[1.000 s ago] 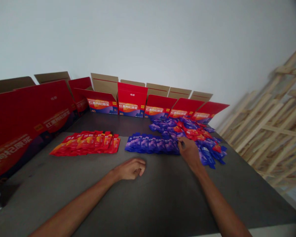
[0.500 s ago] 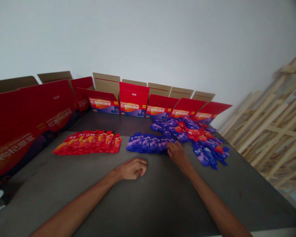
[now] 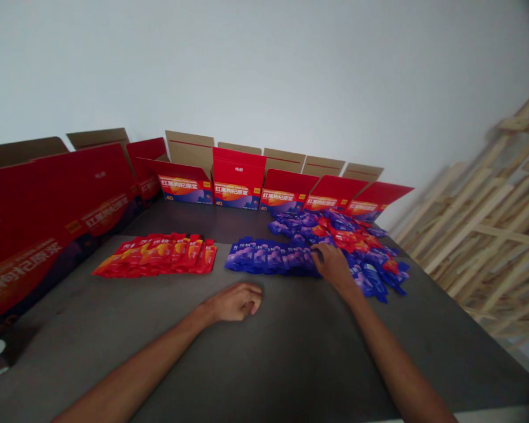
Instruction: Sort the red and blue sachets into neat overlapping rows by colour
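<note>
Several overlapping blue pouches (image 3: 267, 257) lie beyond the loosely curled left hand (image 3: 235, 302), their row ending at the bent right hand (image 3: 334, 266); whether either pinches anything, I cannot tell.

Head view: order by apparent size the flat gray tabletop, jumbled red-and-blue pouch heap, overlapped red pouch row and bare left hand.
1. Tabletop
2. Pouch heap
3. Red pouch row
4. Left hand
</note>
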The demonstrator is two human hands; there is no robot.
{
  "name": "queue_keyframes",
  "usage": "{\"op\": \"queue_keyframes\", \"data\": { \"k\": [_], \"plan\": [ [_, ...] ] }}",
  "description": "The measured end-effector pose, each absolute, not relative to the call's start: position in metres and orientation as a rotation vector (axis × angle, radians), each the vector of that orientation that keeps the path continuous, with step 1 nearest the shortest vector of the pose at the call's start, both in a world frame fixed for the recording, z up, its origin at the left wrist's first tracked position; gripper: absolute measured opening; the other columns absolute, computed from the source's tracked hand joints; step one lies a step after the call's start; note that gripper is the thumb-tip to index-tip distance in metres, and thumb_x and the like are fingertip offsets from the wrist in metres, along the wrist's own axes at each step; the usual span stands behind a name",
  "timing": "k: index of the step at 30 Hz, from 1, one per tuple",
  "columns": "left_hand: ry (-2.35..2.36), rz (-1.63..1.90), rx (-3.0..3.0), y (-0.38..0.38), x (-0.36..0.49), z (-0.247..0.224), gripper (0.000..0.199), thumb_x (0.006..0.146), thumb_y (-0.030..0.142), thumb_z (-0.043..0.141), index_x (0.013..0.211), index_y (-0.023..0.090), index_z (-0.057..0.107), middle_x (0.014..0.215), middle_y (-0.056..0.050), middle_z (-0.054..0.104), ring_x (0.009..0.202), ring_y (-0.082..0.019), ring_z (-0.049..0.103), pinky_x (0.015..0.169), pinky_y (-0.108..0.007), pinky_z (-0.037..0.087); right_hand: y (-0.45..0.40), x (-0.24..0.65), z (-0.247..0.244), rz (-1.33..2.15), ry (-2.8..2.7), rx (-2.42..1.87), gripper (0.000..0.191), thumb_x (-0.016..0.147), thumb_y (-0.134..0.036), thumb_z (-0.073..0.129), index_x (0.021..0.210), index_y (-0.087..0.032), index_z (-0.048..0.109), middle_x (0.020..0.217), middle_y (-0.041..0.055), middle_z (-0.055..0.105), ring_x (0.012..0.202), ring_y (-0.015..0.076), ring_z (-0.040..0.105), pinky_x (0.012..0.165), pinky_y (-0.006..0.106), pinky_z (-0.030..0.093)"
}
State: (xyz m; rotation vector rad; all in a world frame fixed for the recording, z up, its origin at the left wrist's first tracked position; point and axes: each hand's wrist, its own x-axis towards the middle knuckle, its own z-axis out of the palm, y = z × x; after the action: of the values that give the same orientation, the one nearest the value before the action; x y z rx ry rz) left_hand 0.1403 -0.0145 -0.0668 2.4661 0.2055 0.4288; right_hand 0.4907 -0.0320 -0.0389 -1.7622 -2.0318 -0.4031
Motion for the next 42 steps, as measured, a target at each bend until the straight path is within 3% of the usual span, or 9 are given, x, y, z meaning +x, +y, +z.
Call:
{"op": "queue_keyframes", "data": {
  "k": [5, 10, 21, 28, 42],
  "plan": [
    [0.210, 0.432, 2.475, -0.015, 0.140, -0.066, 0.032, 0.062, -0.008, 0.044, 0.070, 0.019, 0.057, 0.072, 0.001, 0.056, 0.072, -0.015, 0.057, 0.071, -0.024, 0.044, -0.014, 0.531, -0.038, -0.468, -2.037, -2.006, 0.032, 0.097, -0.017, 0.054, 0.126, -0.016, 0.067, 0.130, 0.0146, 0.068, 0.118, 0.0288, 0.062, 0.098, 0.042, 0.046],
    [0.214, 0.422, 2.486, -0.015, 0.140, -0.065, 0.032, 0.061, -0.008, 0.044, 0.070, 0.020, 0.057, 0.071, 0.002, 0.055, 0.071, -0.014, 0.056, 0.069, -0.024, 0.043, -0.010, 0.541, -0.042, -0.438, -2.096, -2.075, 0.038, 0.088, -0.008, 0.060, 0.124, -0.018, 0.071, 0.126, 0.0128, 0.072, 0.115, 0.0291, 0.066, 0.099, 0.042, 0.046],
    [0.209, 0.432, 2.469, -0.015, 0.140, -0.065, 0.031, 0.061, -0.008, 0.044, 0.069, 0.020, 0.057, 0.070, 0.002, 0.054, 0.069, -0.014, 0.056, 0.068, -0.024, 0.042, -0.005, 0.550, -0.048, -0.394, -2.129, -2.088, 0.038, 0.094, -0.011, 0.053, 0.128, -0.019, 0.069, 0.123, 0.0120, 0.073, 0.112, 0.0263, 0.068, 0.102, 0.040, 0.047],
    [0.204, 0.426, 2.459, -0.014, 0.140, -0.066, 0.031, 0.062, -0.008, 0.044, 0.069, 0.020, 0.057, 0.071, 0.002, 0.056, 0.071, -0.015, 0.057, 0.070, -0.024, 0.043, -0.008, 0.552, -0.049, -0.379, -2.125, -2.053, 0.046, 0.090, -0.004, 0.053, 0.131, -0.019, 0.068, 0.131, 0.0111, 0.070, 0.117, 0.0252, 0.067, 0.103, 0.037, 0.050],
    [0.212, 0.421, 2.464, -0.014, 0.140, -0.066, 0.031, 0.063, -0.008, 0.044, 0.069, 0.020, 0.056, 0.072, 0.001, 0.056, 0.073, -0.015, 0.057, 0.071, -0.024, 0.044, -0.023, 0.536, -0.018, -0.375, -1.993, -1.992, 0.024, 0.092, -0.013, 0.056, 0.106, -0.017, 0.076, 0.106, 0.0106, 0.078, 0.096, 0.0241, 0.072, 0.089, 0.033, 0.052]
  ]
}}
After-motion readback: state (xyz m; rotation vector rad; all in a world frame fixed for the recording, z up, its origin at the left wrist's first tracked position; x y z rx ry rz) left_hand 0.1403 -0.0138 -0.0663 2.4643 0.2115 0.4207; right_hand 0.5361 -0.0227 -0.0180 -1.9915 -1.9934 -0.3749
